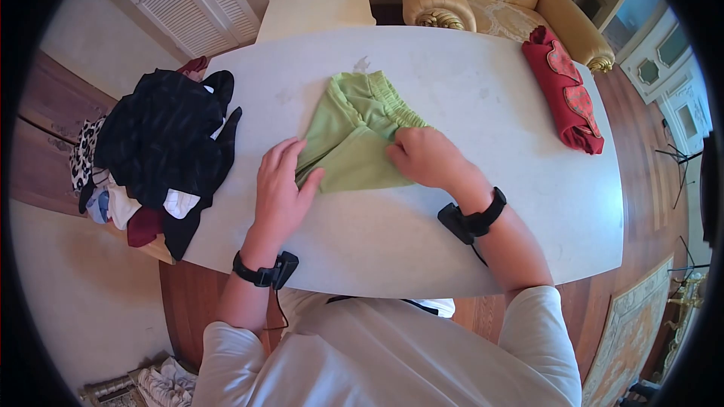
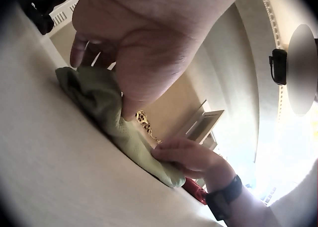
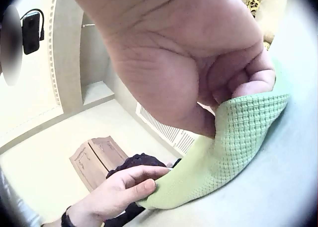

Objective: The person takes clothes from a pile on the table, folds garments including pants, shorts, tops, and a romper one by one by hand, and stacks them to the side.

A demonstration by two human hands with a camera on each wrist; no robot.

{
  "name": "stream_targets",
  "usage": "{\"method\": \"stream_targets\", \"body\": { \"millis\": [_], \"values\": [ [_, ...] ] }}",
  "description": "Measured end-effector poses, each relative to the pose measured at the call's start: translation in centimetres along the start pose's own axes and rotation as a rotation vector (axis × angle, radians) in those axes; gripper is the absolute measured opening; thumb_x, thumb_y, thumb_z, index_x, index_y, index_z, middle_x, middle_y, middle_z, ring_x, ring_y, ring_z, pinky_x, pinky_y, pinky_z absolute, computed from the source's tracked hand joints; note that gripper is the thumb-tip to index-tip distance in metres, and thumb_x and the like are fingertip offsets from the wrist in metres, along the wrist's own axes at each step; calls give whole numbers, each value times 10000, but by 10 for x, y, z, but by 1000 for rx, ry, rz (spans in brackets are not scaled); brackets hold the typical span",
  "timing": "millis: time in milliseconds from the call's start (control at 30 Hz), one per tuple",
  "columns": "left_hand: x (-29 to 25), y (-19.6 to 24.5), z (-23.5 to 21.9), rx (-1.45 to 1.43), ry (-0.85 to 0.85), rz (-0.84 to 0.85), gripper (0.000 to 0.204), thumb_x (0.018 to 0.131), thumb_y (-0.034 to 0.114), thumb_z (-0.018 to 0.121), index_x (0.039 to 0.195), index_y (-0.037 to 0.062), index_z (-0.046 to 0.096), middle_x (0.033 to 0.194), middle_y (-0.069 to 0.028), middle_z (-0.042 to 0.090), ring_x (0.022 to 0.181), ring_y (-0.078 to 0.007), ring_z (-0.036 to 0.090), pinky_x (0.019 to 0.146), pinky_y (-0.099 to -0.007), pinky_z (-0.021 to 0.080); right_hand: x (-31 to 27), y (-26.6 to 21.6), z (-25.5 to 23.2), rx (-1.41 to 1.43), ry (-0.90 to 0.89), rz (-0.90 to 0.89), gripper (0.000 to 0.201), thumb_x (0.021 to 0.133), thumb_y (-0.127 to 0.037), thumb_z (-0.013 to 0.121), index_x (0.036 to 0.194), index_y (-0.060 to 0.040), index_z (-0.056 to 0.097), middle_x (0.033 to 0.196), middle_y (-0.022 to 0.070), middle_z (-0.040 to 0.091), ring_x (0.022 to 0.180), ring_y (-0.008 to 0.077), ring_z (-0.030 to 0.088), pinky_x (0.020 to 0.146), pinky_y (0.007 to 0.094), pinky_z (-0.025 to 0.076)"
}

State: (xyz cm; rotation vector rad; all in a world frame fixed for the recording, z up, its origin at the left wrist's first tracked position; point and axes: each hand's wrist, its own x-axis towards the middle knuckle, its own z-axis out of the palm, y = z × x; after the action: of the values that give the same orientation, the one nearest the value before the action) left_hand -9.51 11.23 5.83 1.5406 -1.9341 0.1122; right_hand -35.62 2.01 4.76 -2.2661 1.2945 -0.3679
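Observation:
A pair of light green shorts (image 1: 362,154) with a gathered elastic waistband (image 1: 391,102) lies on the pale table, one leg folded across the other. My left hand (image 1: 283,185) rests at the left edge of the shorts, fingers fairly straight and thumb near the lower corner. On the other side, my right hand (image 1: 431,157) pinches the fabric just below the waistband end. Seen from the right wrist, the curled fingers and thumb of that hand (image 3: 198,73) hold the textured green cloth (image 3: 248,127), lifting it slightly. Its fingertips are partly hidden by the cloth.
A heap of dark clothes (image 1: 162,136) with other garments under it covers the table's left end. A rolled red garment (image 1: 562,94) lies near the right edge. Beyond the table (image 1: 520,203) stand a cream-covered seat (image 1: 317,9) and a gilded armchair (image 1: 494,0).

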Motion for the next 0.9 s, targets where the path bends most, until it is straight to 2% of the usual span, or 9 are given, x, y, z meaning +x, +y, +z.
{"method": "stream_targets", "body": {
  "millis": [67,267,367,467,533,633,733,833,900],
  "values": [
    [-1,-8,2,7,-160,-30,439,856,175,787,1225,-7,635,1188,-190,651,1135,-381,608,994,-440,489,2,1,4,-12,30,19,329,939,-248,581,791,38,650,793,264,663,788,466,641,724,531,508],
    [-6,-11,7,-42,-219,-111,380,834,165,799,1150,3,663,1195,-149,660,1133,-370,608,993,-434,489,3,-2,1,-70,-2,24,339,937,-259,564,813,27,699,816,263,698,807,444,693,746,530,565],
    [-5,-14,6,39,-200,-41,337,829,130,791,1124,13,676,1189,-145,670,1150,-361,613,994,-420,497,-2,-13,-7,-139,-79,73,251,916,-209,586,925,17,697,912,237,723,839,427,708,762,516,570],
    [-5,-14,7,69,-201,-36,337,833,118,782,1139,25,676,1198,-147,662,1153,-361,610,986,-415,500,-9,-20,-6,-184,79,-8,235,892,-149,618,1065,7,650,1151,218,697,1022,401,692,865,474,562],
    [-4,-9,5,43,-204,-69,336,836,117,779,1142,26,675,1210,-148,656,1147,-366,613,982,-416,502,-8,-23,-4,-196,124,-354,407,868,-105,701,1256,-57,586,1436,169,540,1245,410,557,985,488,486],
    [-7,-11,4,5,-227,-109,340,839,119,775,1150,26,672,1232,-149,644,1135,-373,619,975,-420,508,-18,-31,8,-198,101,-468,523,888,-93,680,1397,-79,558,1540,159,443,1426,434,395,1127,534,393],
    [-10,-9,0,-16,-282,-110,358,832,131,782,1157,34,671,1226,-152,635,1118,-373,619,959,-429,517,-18,-18,22,-224,7,-436,566,890,-56,595,1451,-113,547,1569,165,421,1467,454,343,1166,561,355],
    [-14,7,-12,-22,-350,-105,376,816,144,797,1155,37,672,1202,-158,625,1104,-365,619,940,-434,527,-21,-18,6,-365,-93,-374,588,871,-47,660,1446,-108,559,1617,146,361,1521,453,249,1204,556,313],
    [-19,22,-16,-19,-380,-104,384,808,149,805,1150,34,672,1196,-160,619,1100,-361,622,934,-433,532,-26,-19,-1,-436,-2,-386,572,858,-40,662,1422,-103,582,1595,150,383,1497,457,287,1186,554,335]
  ]
}}
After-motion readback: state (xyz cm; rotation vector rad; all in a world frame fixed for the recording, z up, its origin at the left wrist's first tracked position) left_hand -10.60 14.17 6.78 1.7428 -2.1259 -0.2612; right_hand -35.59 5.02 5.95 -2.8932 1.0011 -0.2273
